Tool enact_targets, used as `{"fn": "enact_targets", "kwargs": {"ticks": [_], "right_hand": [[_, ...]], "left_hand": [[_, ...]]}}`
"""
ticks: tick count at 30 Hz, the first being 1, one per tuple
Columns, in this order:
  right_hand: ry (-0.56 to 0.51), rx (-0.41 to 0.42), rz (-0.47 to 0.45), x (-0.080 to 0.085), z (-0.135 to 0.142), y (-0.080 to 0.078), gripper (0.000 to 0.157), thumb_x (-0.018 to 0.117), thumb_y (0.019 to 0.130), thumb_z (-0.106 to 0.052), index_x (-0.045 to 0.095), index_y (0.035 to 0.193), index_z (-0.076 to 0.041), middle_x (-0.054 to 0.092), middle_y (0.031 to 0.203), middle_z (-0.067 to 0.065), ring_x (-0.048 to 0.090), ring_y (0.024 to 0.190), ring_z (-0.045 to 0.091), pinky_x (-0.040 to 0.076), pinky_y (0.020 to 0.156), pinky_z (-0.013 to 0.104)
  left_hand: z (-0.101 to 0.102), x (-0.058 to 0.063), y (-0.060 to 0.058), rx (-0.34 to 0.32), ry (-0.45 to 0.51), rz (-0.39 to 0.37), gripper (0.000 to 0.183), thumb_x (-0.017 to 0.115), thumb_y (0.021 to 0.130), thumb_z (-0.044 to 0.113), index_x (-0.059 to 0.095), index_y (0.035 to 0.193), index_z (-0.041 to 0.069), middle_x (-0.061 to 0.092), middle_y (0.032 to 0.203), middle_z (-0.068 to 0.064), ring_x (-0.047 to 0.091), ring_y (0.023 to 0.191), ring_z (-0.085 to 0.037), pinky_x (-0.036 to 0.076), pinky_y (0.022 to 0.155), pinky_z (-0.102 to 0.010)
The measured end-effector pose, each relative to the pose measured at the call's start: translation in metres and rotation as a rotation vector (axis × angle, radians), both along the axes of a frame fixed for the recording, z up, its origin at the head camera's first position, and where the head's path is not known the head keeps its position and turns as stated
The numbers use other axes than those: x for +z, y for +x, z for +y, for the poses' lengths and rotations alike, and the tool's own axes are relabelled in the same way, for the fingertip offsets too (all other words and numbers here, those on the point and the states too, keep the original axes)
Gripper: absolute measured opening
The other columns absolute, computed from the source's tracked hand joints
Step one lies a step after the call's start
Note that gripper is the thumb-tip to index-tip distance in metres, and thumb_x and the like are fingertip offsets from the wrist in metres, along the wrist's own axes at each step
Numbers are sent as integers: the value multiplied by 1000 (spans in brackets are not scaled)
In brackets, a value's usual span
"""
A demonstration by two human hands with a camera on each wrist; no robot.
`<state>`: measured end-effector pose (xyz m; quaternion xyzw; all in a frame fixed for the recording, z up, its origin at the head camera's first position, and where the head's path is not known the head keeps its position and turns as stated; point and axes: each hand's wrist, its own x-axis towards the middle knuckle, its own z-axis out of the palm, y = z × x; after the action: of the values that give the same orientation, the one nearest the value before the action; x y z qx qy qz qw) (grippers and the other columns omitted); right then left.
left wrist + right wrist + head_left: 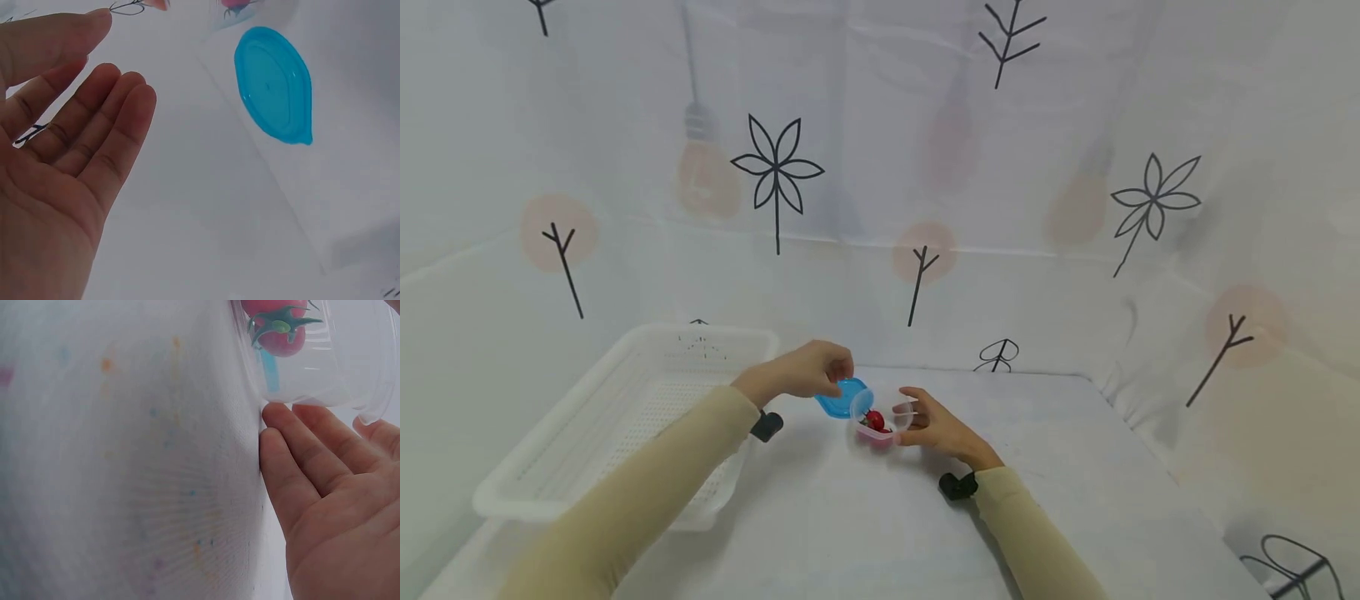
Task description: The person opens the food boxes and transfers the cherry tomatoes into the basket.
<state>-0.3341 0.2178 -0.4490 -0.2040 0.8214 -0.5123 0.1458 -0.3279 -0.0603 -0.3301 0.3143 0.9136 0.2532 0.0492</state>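
Observation:
A clear plastic container (859, 406) with red cherry tomatoes (875, 419) inside stands on the white table. My right hand (940, 427) is at its right side, thumb and fingers spread; in the right wrist view the fingertips (275, 415) reach the container's clear wall (337, 381). One tomato (281, 340) there shows a green stem. Just left of the container lies a blue lid (841, 402). My left hand (808, 369) hovers by the lid with loosely bent fingers and nothing in them; the left wrist view shows the lid (273, 87) apart from this hand.
A large white perforated basket (613, 337) stands on the left part of the table, under the left forearm. Behind the table hangs a white cloth (850, 292) with plant and bulb drawings. White table surface (820, 517) extends in front of the container.

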Motion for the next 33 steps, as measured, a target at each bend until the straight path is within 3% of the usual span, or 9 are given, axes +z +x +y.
{"fn": "enact_targets", "kwargs": {"ticks": [7,14,18,28,33], "right_hand": [[-3,4,10,-3,0,-4,89,78,79,-34,23,148,-22,47,139,9,53,117,29,38,101,53],[-24,56,-24,26,-5,10,89,76,82,-21,19,149,-13,41,143,21,51,120,35,38,102,51],[-27,44,-28,25,-5,9,89,77,82,-20,20,149,-13,44,141,18,51,120,34,39,101,50],[-22,39,-25,25,-9,7,91,76,82,-21,17,150,-8,44,141,18,49,123,36,38,103,51],[-24,17,-16,26,-11,6,88,77,81,-20,21,149,-12,45,140,18,50,122,36,38,102,52]], "left_hand": [[25,-14,-10,-38,-31,-57,23,77,77,6,63,93,14,61,93,0,57,86,-17,52,78,-29],[43,-27,-18,-71,-74,-77,24,75,78,4,63,96,14,62,97,1,56,89,-15,50,81,-30],[51,-33,-19,-80,-127,-75,29,75,77,3,65,104,8,62,103,-8,54,89,-16,49,78,-29],[63,-38,-26,-51,-276,-106,34,74,80,6,65,113,11,60,109,-6,55,93,-15,50,77,-29],[66,-38,-30,-23,-315,-125,36,73,81,7,65,116,14,60,113,-6,56,96,-15,50,78,-32]]}}
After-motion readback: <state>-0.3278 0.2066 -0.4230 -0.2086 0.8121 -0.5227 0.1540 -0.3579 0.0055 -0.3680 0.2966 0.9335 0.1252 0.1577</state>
